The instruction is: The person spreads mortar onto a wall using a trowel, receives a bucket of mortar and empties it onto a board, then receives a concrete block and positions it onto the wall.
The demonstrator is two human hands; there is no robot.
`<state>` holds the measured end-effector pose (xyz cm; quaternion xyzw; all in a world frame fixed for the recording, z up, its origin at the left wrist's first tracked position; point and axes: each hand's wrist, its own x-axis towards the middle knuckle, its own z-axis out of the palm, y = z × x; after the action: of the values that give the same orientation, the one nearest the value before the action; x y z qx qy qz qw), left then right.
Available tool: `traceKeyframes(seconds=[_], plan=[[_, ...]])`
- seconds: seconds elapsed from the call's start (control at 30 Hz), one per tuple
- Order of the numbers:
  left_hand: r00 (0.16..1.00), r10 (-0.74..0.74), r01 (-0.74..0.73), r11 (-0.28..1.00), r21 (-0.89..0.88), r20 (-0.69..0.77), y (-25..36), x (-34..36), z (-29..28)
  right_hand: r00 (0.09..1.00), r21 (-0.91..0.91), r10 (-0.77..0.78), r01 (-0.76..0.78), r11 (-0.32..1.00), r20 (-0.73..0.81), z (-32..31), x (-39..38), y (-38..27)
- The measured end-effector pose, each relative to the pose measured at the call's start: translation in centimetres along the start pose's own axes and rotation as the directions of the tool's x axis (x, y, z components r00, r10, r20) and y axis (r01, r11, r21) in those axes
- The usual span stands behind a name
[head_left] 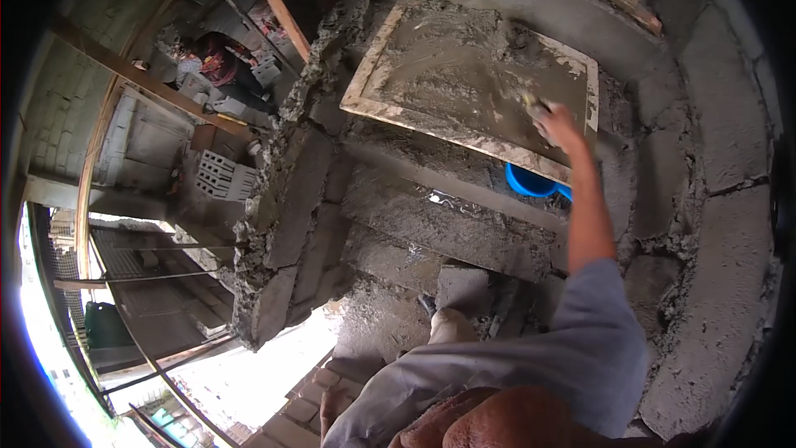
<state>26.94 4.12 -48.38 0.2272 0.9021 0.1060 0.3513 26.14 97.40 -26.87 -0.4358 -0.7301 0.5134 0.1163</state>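
My right hand (557,126) is closed around a small trowel-like hand tool (531,100); its pale yellowish end shows and the rest is blurred. Hand and tool are over the right part of a shallow mortar board (452,134) with a light raised rim. Wet grey mortar (464,75) covers most of the board and lies heaped toward its far edge. Partly hidden under the near rim is a blue plastic dipper (531,182). At the lower edge, a bit of skin (333,405) beside my shirt may be my left arm; no fingers can be made out there.
Rough block walls (705,282) stand close on my right, and a jagged wall edge (282,158) is on the left. Damp concrete steps (439,216) descend below the board. Beyond the left wall, a person (220,62) bends near hollow blocks (224,176); wooden posts (104,141) cross there.
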Motion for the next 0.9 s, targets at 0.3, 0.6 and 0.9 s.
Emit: traceKeyframes(seconds=[0.3,0.6,0.9], plan=[[0.999,0.038,-0.038,0.999,-0.024,-0.012,-2.5,1.8,-0.3,0.956,-0.924,-0.268,-0.01,0.381,-0.121,-4.9,5.1,-3.0],[0.947,-0.322,0.242,0.701,-0.671,0.005,-2.3,0.5,-1.1,0.846,-0.958,-0.519,0.04,0.284,-0.119,-2.3,12.1,-2.1],[0.987,0.075,-0.143,0.804,0.577,0.141,-4.0,-3.1,-4.3,0.863,-0.928,-0.467,-0.004,0.372,-0.191,-1.7,14.6,-2.0]])
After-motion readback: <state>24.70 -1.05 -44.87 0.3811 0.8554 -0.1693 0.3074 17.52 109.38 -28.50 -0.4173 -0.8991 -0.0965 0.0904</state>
